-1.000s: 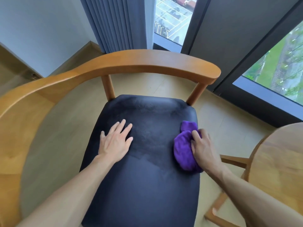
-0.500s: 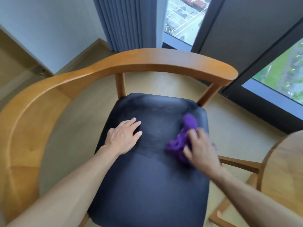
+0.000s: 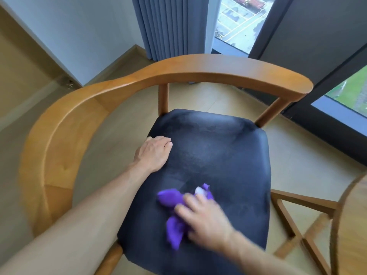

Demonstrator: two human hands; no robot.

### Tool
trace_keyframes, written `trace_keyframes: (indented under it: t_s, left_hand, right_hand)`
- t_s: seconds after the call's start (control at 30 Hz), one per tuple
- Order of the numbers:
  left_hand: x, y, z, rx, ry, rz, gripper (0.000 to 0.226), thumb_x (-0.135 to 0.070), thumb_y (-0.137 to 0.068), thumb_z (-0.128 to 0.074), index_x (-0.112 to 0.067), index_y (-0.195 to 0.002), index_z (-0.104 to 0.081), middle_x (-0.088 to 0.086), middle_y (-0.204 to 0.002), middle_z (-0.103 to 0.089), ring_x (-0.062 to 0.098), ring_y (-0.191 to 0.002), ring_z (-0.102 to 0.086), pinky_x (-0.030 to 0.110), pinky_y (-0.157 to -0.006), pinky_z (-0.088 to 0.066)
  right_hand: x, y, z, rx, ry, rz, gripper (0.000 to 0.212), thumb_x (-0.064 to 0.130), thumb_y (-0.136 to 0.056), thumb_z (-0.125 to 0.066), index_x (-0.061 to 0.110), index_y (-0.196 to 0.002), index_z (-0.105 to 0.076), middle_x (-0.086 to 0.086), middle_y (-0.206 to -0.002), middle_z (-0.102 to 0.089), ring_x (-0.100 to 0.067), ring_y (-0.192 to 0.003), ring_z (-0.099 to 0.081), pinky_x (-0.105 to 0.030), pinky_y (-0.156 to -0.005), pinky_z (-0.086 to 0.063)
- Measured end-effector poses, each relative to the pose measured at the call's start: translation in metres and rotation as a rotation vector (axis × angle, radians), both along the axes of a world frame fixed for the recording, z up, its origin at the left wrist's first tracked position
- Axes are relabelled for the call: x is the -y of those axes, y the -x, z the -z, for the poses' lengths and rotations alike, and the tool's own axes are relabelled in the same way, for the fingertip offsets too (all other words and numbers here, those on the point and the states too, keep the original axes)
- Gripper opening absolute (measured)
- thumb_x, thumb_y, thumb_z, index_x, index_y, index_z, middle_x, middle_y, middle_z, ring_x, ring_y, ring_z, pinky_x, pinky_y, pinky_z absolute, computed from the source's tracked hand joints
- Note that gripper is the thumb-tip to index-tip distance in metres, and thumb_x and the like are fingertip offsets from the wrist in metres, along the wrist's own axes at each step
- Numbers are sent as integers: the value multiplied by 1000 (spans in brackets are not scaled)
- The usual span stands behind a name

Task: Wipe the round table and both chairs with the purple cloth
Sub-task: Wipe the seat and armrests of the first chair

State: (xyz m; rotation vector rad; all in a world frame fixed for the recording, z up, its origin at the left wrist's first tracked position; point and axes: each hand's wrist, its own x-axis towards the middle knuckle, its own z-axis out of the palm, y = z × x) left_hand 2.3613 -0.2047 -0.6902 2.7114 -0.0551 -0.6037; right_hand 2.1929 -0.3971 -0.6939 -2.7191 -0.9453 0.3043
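Note:
A wooden armchair (image 3: 198,70) with a black padded seat (image 3: 214,155) stands in front of me. My right hand (image 3: 204,221) holds the bunched purple cloth (image 3: 171,197) and presses it against the front middle of the seat; the hand and the cloth are blurred by motion. Near the seat's left edge rests my left hand (image 3: 154,152), with its fingers bent and nothing in it. The round wooden table (image 3: 351,215) shows only as a curved edge at the far right. No second chair is in view.
The table's wooden cross legs (image 3: 297,227) stand just right of the seat. Blue-grey curtains (image 3: 168,26) and dark-framed windows (image 3: 297,36) lie behind the chair. Pale floor (image 3: 307,155) surrounds it, and a white wall is at the left.
My right hand has dragged the cloth from the seat's right side towards the front middle. My left hand has slid to the seat's left edge and its fingers have bent.

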Motion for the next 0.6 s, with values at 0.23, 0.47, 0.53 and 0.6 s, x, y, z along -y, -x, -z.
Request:
trace_keyframes:
  t_s: [0.23,0.47,0.53,0.6]
  left_hand:
    - [-5,-4,-9,-74,21,-80,33,-39,-102,-24,-22,-92,-51,0,-116,-63,31,-113,-50,38,-85,-39]
    - [-4,-9,-27,-180,71,-97,43,-42,-102,-23,-15,-102,-57,2,-117,-63,31,-115,-49,45,-101,-40]
    - [-7,-7,-27,-198,82,-107,43,-40,-102,-23,-12,-103,-56,1,-114,-63,29,-115,-49,45,-100,-41]
    - [-9,-8,-26,-218,83,-93,39,-39,-102,-23,-15,-100,-54,4,-123,-61,29,-121,-47,43,-103,-39]
  right_hand:
    - [4,-113,-3,5,75,876,81,30,-74,-65,11,-144,-30,-8,-120,-52,-35,-102,-47,-43,-77,-46]
    - [-91,9,7,-220,-213,-1,71,31,-70,-57,15,-138,-40,-3,-118,-54,-31,-97,-50,-43,-89,-49]
    - [-86,30,8,-205,-210,-237,66,35,-73,-55,19,-136,-42,1,-116,-54,-27,-92,-50,-37,-76,-49]
    - [-69,15,9,-88,-209,-275,55,35,-75,-54,23,-129,-48,3,-111,-54,-26,-92,-51,-34,-67,-45]
